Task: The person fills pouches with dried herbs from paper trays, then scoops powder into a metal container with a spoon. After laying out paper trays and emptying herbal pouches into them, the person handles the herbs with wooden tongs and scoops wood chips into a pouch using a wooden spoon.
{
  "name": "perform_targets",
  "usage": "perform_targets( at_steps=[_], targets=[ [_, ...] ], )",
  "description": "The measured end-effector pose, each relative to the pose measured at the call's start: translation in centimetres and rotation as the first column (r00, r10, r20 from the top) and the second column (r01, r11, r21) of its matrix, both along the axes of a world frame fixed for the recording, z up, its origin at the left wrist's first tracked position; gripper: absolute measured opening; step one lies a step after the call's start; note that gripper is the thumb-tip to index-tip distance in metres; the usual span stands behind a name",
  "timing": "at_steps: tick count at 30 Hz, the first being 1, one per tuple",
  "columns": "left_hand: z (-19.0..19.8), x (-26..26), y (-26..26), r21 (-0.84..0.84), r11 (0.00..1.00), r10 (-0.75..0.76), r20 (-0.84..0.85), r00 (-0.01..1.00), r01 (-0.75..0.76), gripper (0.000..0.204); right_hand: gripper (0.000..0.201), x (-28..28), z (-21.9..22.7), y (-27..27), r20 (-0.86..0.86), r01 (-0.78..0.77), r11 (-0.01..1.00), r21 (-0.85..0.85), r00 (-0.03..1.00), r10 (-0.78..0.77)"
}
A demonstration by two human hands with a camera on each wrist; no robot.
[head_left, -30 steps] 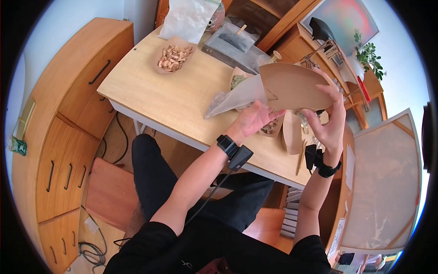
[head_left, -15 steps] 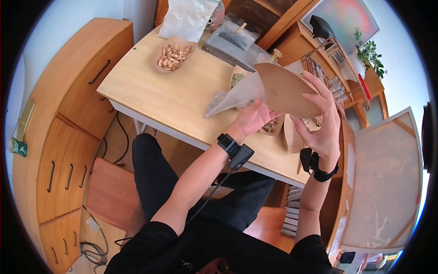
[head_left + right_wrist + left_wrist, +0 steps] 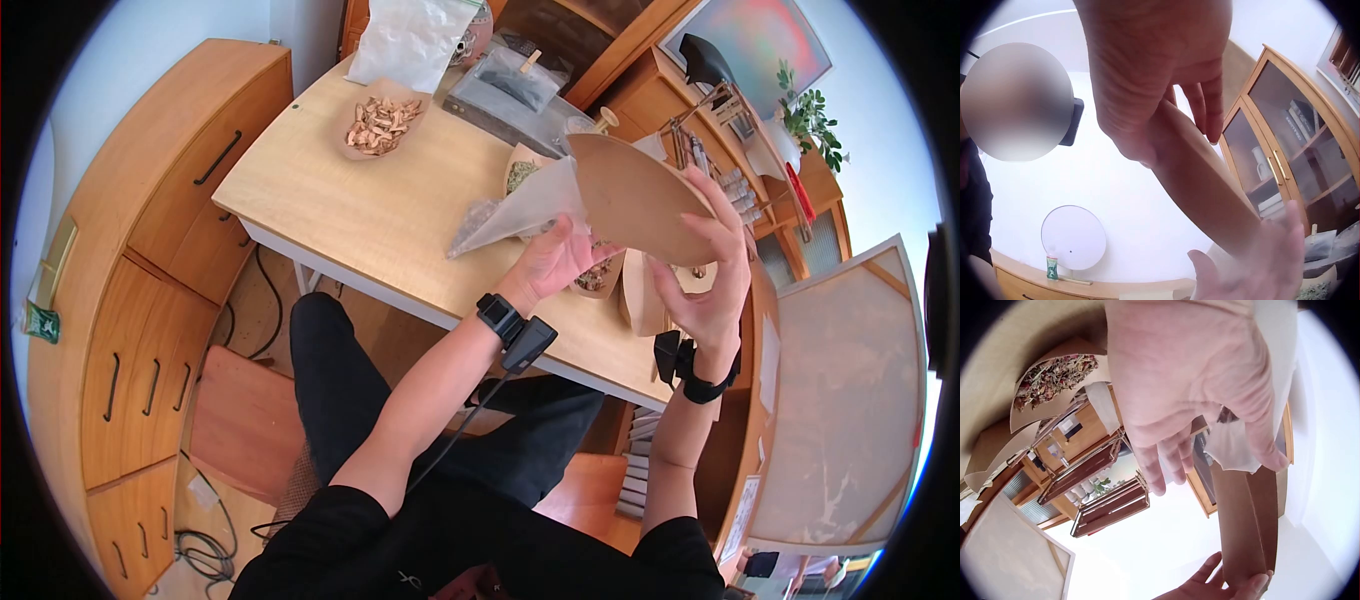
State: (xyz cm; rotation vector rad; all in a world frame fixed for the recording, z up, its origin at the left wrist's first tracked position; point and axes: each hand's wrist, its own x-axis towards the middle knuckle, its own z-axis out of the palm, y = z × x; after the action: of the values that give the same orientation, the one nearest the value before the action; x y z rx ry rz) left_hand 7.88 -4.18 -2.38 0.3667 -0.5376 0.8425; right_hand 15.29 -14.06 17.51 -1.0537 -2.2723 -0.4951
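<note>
My left hand [image 3: 548, 265] holds a cone-shaped translucent white bag [image 3: 525, 208] near its mouth, over the table. Some dark contents show in the bag's lower tip. The fingers of my right hand [image 3: 715, 265] grip the far end of a brown paper tray [image 3: 640, 195]. That tray is tilted, its narrow end at the bag's mouth. In the left wrist view, the bag's white edge [image 3: 1233, 449] wraps the tray's end [image 3: 1241, 519] beside my thumb. The right wrist view shows my thumb and fingers on either side of the tray [image 3: 1200, 184]. Its inside is mostly bare brown.
A paper tray of dried slices [image 3: 382, 125] sits at the table's left, near a white plastic bag [image 3: 415, 45]. Beyond the hands stand a tray of green herbs [image 3: 520, 175] and a grey box [image 3: 510, 110]. Below them is a tray of mixed dried petals [image 3: 597, 275].
My right hand has shifted a little left, and the paper tray's tilt has changed, its edge now hanging more steeply. My left hand and the bag have hardly moved.
</note>
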Motion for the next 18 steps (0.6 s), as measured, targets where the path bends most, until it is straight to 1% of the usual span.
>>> perform_targets(
  at_steps=[2, 4, 6, 11, 13, 15, 17, 18],
  targets=[
    [-0.1, 0.3, 0.1, 0.006, 1.0, -0.006, 0.033, 0.999, 0.006, 0.074, 0.056, 0.3, -0.2, -0.1, -0.032, 0.004, 1.0, 0.009, 0.999, -0.004],
    [-0.1, 0.3, 0.2, 0.006, 1.0, -0.008, 0.031, 0.999, 0.008, 0.073, 0.056, 0.7, -0.4, 0.0, -0.063, 0.008, 1.0, 0.021, 0.998, -0.006],
    [-0.1, 0.3, 0.1, 0.005, 1.0, -0.014, 0.027, 1.0, 0.014, 0.073, 0.056, 1.5, -0.6, -0.1, -0.135, -0.022, 1.0, 0.006, 0.991, 0.023],
    [0.1, 0.1, 0.1, -0.001, 1.0, 0.007, 0.017, 1.0, -0.007, 0.073, 0.056, 2.1, -1.2, -0.3, -0.118, 0.005, 1.0, -0.026, 0.993, -0.008],
    [0.1, 0.1, 0.0, -0.002, 1.0, 0.001, 0.019, 1.0, -0.001, 0.072, 0.056, 2.8, -1.8, -0.2, -0.256, -0.015, 1.0, 0.002, 0.967, 0.015],
    [-0.1, 0.2, 0.2, -0.002, 1.0, -0.005, 0.023, 1.0, 0.005, 0.072, 0.056, 2.8, -1.9, -0.3, -0.241, -0.012, 1.0, -0.009, 0.97, 0.009],
    [-0.6, 0.5, 0.4, -0.007, 1.0, -0.021, 0.007, 1.0, 0.021, 0.079, 0.056, 3.1, -2.4, -0.7, -0.23, -0.002, 1.0, -0.022, 0.973, -0.003],
    [-0.1, 0.3, 0.2, -0.008, 1.0, -0.022, 0.007, 1.0, 0.022, 0.079, 0.056, 3.8, -3.0, -1.1, -0.361, 0.053, 0.998, -0.016, 0.931, -0.055]
  ],
)
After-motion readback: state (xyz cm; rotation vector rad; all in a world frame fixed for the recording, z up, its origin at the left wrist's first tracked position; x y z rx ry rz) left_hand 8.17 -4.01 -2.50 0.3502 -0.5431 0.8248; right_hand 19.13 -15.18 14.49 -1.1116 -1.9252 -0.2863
